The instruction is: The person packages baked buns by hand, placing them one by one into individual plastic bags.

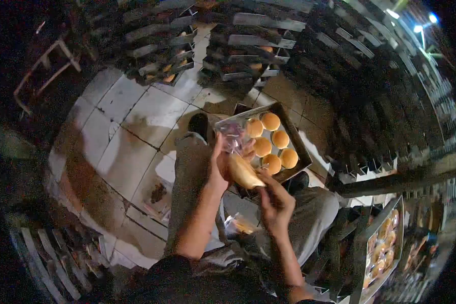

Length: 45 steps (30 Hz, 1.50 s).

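Here is the long golden bun (244, 173), held slantwise above the person's lap, just beside the near-left part of the tray (297, 133); the left hand (223, 164) curls round its upper part, thumb side up, fingers wrapping behind, the forearm rising steeply from below; the right hand (277, 206) comes in from the lower right, wrist bent inward, its thumb and fingers pinching the bun's lower end. Clear, crinkled plastic (231, 138) stands out past the upper end, by the left hand's fingers and over the tray's corner; whether it wraps the whole bun, I cannot tell. Out in the tray sit six round buns (280, 139), golden-topped, close together toward its right side; the person's grey-clad legs (190, 175) spread on either side, with a plastic-wrapped item (240, 224) between them; pale floor tiles (149, 109) run off to the left; at lower right, another tray (401, 238) stands full of golden pieces (382, 248); dark slatted racks (258, 38) rise beyond.
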Motion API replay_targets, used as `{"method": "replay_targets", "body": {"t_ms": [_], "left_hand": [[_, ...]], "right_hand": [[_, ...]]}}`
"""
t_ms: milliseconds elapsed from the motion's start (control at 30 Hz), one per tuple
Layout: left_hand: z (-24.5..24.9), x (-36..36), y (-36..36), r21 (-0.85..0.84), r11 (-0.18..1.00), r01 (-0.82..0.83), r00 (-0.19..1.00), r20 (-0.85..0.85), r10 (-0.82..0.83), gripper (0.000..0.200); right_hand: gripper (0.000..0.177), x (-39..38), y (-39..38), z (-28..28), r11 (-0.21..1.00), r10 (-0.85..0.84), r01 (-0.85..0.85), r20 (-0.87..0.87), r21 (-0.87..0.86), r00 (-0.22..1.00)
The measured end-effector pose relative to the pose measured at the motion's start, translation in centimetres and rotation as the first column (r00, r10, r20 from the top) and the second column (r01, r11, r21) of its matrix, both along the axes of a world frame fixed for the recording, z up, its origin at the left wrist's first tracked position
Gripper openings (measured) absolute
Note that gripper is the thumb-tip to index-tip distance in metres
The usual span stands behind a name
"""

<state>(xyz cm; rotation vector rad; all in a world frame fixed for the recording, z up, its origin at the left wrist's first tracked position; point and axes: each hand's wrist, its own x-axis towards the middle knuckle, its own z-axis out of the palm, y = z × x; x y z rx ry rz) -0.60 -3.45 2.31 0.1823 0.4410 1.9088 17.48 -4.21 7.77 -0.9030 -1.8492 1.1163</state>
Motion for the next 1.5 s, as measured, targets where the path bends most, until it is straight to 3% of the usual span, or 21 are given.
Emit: {"method": "replay_targets", "body": {"t_ms": [133,200,300,367,467,533,667,733,800,833,867,933,1000,1067,1100,1167,1267,1333,1367,1433,1500], "left_hand": [[-2.1,-4.2,1.3,-0.013,0.996,-0.087,0.988,0.125,0.088,0.062],[-1.3,-5.0,1.1,-0.041,0.991,-0.13,0.98,0.148,0.134,0.064],[0.5,-4.4,0.2,0.192,0.98,0.056,0.929,0.349,-0.121,0.078],[0.0,-3.5,-0.1,0.235,0.971,0.049,0.92,0.368,-0.135,0.075],[0.3,-2.6,-1.0,0.277,0.96,-0.043,0.898,0.432,-0.084,0.076],[-0.1,-1.1,-1.6,0.043,0.998,0.04,0.998,0.041,-0.042,0.074],[-2.0,3.9,0.6,-0.186,0.965,-0.186,0.895,-0.437,0.088,0.053],[-1.3,3.9,0.0,-0.023,0.999,0.04,0.999,0.017,-0.04,0.05],[-1.6,5.0,-0.5,0.1,0.985,0.138,0.978,0.145,-0.151,0.049],[-1.5,6.1,-1.0,0.059,0.998,-0.001,0.986,-0.167,0.011,0.051],[-1.5,5.9,-0.7,-0.029,0.997,0.071,0.991,-0.116,-0.074,0.053],[0.0,5.5,-0.4,-0.007,0.998,0.067,0.998,0.011,-0.067,0.057],[3.1,3.2,-2.2,-0.155,0.988,-0.009,1.0,0.019,0.013,0.064],[3.6,1.5,-4.2,-0.136,0.99,0.022,0.999,-0.044,-0.028,0.063],[4.0,1.1,-5.1,-0.117,0.991,0.065,0.993,-0.093,-0.077,0.063],[5.1,2.9,-8.8,-0.192,0.981,0.029,0.98,-0.186,-0.065,0.063],[2.2,2.1,-14.7,-0.338,0.937,0.085,0.966,-0.201,-0.16,0.062],[1.0,-0.9,-17.4,-0.814,0.581,-0.024,0.702,-0.427,-0.569,0.059],[1.5,-1.1,-17.6,-0.813,0.581,-0.034,0.708,-0.43,-0.56,0.059],[6.5,-0.8,-16.5,-0.245,0.728,-0.64,-0.023,-0.941,-0.338,0.031],[6.4,-2.3,-14.9,-0.008,0.806,-0.592,-0.178,-0.974,-0.141,0.025]], "right_hand": [[0.025,2.4,0.5,3.7,0.971,-0.066,0.077,0.058,-0.226,0.996],[0.029,2.4,0.4,4.3,0.955,-0.042,0.005,-0.12,-0.297,0.992],[0.031,-1.4,0.7,4.6,0.998,0.062,-0.06,0.075,-0.028,0.995],[0.036,-3.0,-0.3,1.9,0.932,0.097,-0.183,0.271,0.314,0.958],[0.029,-4.4,-2.0,1.7,0.862,0.177,-0.305,0.322,0.405,0.93],[0.029,-4.9,-0.8,0.2,0.878,0.04,-0.143,0.228,0.456,0.973],[0.033,-4.3,0.5,0.3,0.902,-0.086,-0.09,0.378,0.423,0.922],[0.031,-2.8,0.0,0.5,0.9,-0.045,-0.112,0.346,0.42,0.937],[0.022,-1.9,-1.3,0.6,0.999,0.051,-0.048,0.117,-0.026,0.992],[0.011,-1.7,-2.0,1.4,0.972,0.044,-0.028,0.067,-0.233,0.997],[0.011,-0.8,-2.3,2.1,0.973,0.032,-0.019,0.053,-0.229,0.998],[0.012,1.7,-2.3,3.2,0.913,0.398,-0.367,0.192,-0.181,0.897],[0.012,3.8,-1.9,4.7,0.406,0.892,-0.805,-0.004,-0.432,0.451],[0.009,5.3,-2.3,3.9,0.553,0.73,-0.648,-0.07,-0.523,0.679],[0.013,4.2,-2.4,3.0,0.864,0.447,-0.428,0.013,-0.266,0.894],[0.019,1.0,-2.6,4.6,0.986,-0.039,0.042,-0.023,0.162,0.999],[0.017,0.1,-2.5,0.5,0.984,0.175,-0.172,-0.102,0.037,0.979],[0.014,-1.6,-2.4,-0.3,0.989,0.15,-0.147,-0.133,0.033,0.98],[0.013,-2.5,-2.3,-0.9,0.993,0.116,-0.111,-0.143,0.041,0.983],[0.011,-4.5,-1.8,-1.6,0.992,0.085,-0.066,-0.178,0.109,0.98],[0.013,-5.7,-1.6,-0.8,0.99,0.118,-0.106,-0.132,0.097,0.984]]}}
